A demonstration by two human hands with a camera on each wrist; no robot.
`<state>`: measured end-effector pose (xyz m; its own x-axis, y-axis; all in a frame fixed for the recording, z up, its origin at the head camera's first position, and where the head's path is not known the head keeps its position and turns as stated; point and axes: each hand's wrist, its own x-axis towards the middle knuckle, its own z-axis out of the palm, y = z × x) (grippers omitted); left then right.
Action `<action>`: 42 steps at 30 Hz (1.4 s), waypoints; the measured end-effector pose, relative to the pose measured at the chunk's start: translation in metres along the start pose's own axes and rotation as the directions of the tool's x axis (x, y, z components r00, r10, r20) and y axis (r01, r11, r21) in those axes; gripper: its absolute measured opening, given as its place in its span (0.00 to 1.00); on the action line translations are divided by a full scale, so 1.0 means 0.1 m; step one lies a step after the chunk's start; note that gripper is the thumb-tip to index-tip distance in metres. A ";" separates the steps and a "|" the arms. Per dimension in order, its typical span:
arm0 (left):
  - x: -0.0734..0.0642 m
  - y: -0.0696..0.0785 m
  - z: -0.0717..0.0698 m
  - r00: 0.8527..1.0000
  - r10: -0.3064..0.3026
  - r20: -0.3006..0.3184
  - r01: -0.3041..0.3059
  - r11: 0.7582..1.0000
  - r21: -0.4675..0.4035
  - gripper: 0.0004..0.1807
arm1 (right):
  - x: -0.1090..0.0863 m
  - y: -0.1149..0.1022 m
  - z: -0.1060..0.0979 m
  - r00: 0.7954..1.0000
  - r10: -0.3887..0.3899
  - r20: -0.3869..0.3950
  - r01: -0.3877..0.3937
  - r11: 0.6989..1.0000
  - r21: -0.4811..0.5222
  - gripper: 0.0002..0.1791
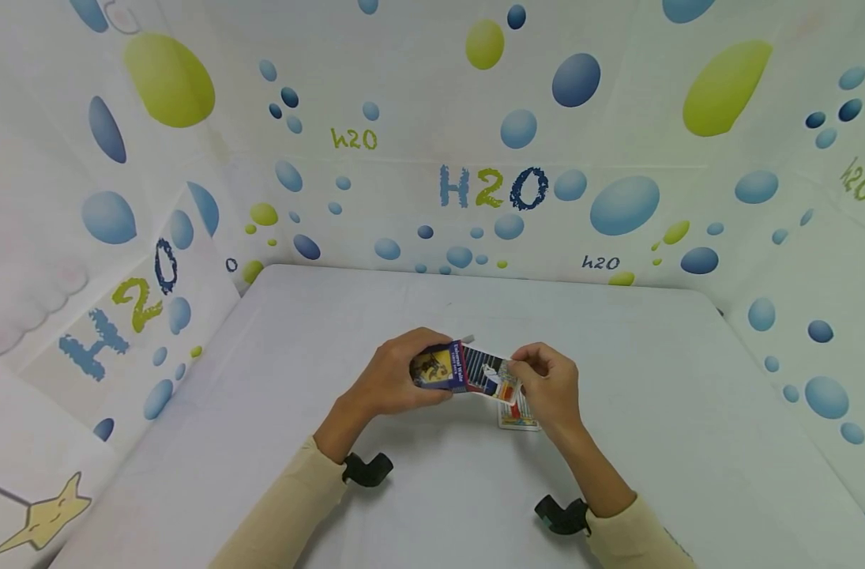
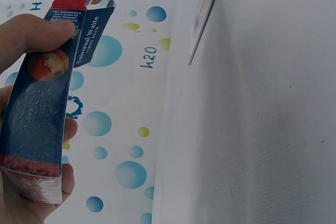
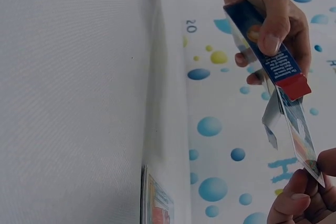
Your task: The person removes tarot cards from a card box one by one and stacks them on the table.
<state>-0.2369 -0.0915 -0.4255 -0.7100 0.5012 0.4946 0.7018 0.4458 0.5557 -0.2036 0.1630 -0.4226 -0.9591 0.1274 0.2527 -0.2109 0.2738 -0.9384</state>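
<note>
My left hand [image 1: 400, 375] grips a dark blue tarot card box [image 2: 39, 114], thumb on its narrow side, fingers round the far side. The box is held above the table with its mouth toward the right. Its red side flap [image 3: 295, 86] is folded out, and the lid flap [image 2: 94, 35] with "Universal Waite Tarot Deck" lettering stands open. A striped picture card [image 1: 490, 373] sticks partway out of the mouth. My right hand [image 1: 551, 387] pinches the card's outer end between thumb and fingers. Below it, a small stack of cards [image 1: 519, 416] lies on the table, partly hidden by that hand.
A white cloth covers the table [image 1: 418, 506]. Behind and at both sides hangs a white curtain [image 1: 418, 79] with blue and green drops and "H2O" lettering. Black wrist mounts [image 1: 368, 470] sit on both of my wrists, below beige sleeves [image 1: 290, 506].
</note>
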 end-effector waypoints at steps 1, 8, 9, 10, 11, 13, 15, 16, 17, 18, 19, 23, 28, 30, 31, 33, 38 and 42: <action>0.00 0.00 0.00 1.000 -0.003 0.000 0.003 1.000 0.000 0.39 | 0.00 0.00 0.00 1.000 0.001 -0.002 -0.001 1.000 0.003 0.03; -0.01 -0.02 0.00 1.000 0.002 -0.009 -0.002 1.000 0.000 0.39 | 0.01 0.02 0.01 1.000 -0.008 -0.021 0.008 1.000 -0.005 0.03; -0.01 -0.02 0.00 1.000 0.003 -0.013 -0.003 1.000 0.000 0.39 | 0.01 0.03 0.01 1.000 -0.009 -0.023 0.009 1.000 -0.007 0.03; -0.01 -0.02 0.00 1.000 0.004 -0.016 -0.004 1.000 -0.001 0.39 | 0.01 0.03 0.01 1.000 -0.011 -0.023 0.011 1.000 -0.009 0.04; -0.01 -0.02 0.00 1.000 0.005 -0.018 -0.005 1.000 -0.001 0.39 | 0.01 0.03 0.01 1.000 -0.011 -0.021 0.011 1.000 -0.010 0.04; -0.01 -0.02 -0.01 1.000 0.005 -0.020 -0.005 1.000 -0.005 0.39 | 0.01 0.04 0.01 1.000 -0.012 -0.018 0.012 1.000 -0.011 0.04; -0.01 -0.02 -0.02 1.000 0.005 -0.019 -0.005 1.000 -0.006 0.39 | 0.01 0.05 0.01 1.000 -0.009 -0.013 0.009 1.000 -0.009 0.04; -0.01 -0.02 -0.02 1.000 0.007 -0.018 -0.007 1.000 -0.005 0.39 | 0.01 0.05 0.01 1.000 -0.008 -0.011 0.008 1.000 -0.010 0.04; -0.01 -0.02 -0.02 1.000 0.008 -0.018 -0.008 1.000 -0.002 0.38 | 0.01 0.05 0.02 1.000 -0.006 -0.009 0.006 1.000 -0.010 0.04; 0.00 -0.01 -0.02 1.000 0.010 -0.017 -0.010 1.000 -0.002 0.38 | 0.01 0.06 0.02 1.000 -0.004 -0.008 0.004 1.000 -0.010 0.04; 0.00 -0.01 -0.02 1.000 0.010 -0.018 -0.010 1.000 0.000 0.38 | 0.00 0.06 0.02 1.000 -0.001 -0.006 0.001 1.000 -0.010 0.04; 0.00 0.00 -0.02 1.000 0.017 -0.016 -0.017 1.000 0.002 0.38 | 0.00 0.05 0.02 1.000 0.007 0.003 -0.007 1.000 -0.007 0.05; 0.00 0.00 -0.01 1.000 0.023 -0.005 -0.022 1.000 0.001 0.38 | -0.01 0.05 0.02 1.000 0.015 0.019 -0.015 1.000 0.003 0.04; 0.00 0.00 -0.01 1.000 0.021 0.001 -0.021 1.000 -0.001 0.38 | -0.01 0.04 0.02 0.999 0.018 0.028 -0.018 1.000 0.008 0.04; 0.00 0.01 -0.01 1.000 0.019 0.005 -0.019 1.000 -0.001 0.38 | -0.01 0.04 0.03 0.999 0.018 0.032 -0.018 1.000 0.006 0.04; 0.00 0.01 0.00 1.000 0.018 0.012 -0.018 1.000 -0.003 0.38 | -0.02 0.03 0.03 0.999 0.019 0.043 -0.019 1.000 0.005 0.04; 0.00 0.02 0.01 1.000 0.018 0.023 -0.017 1.000 -0.006 0.38 | -0.03 0.03 0.04 0.998 0.010 0.066 -0.010 1.000 0.004 0.04; 0.00 0.03 0.02 1.000 0.023 0.021 -0.023 1.000 -0.004 0.37 | -0.03 0.05 0.04 0.997 0.002 0.071 -0.002 1.000 -0.005 0.05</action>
<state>-0.2344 -0.0888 -0.4250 -0.6925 0.5265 0.4932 0.7175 0.4313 0.5470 -0.2023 0.1596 -0.4289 -0.9706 0.0603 0.2331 -0.2079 0.2786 -0.9376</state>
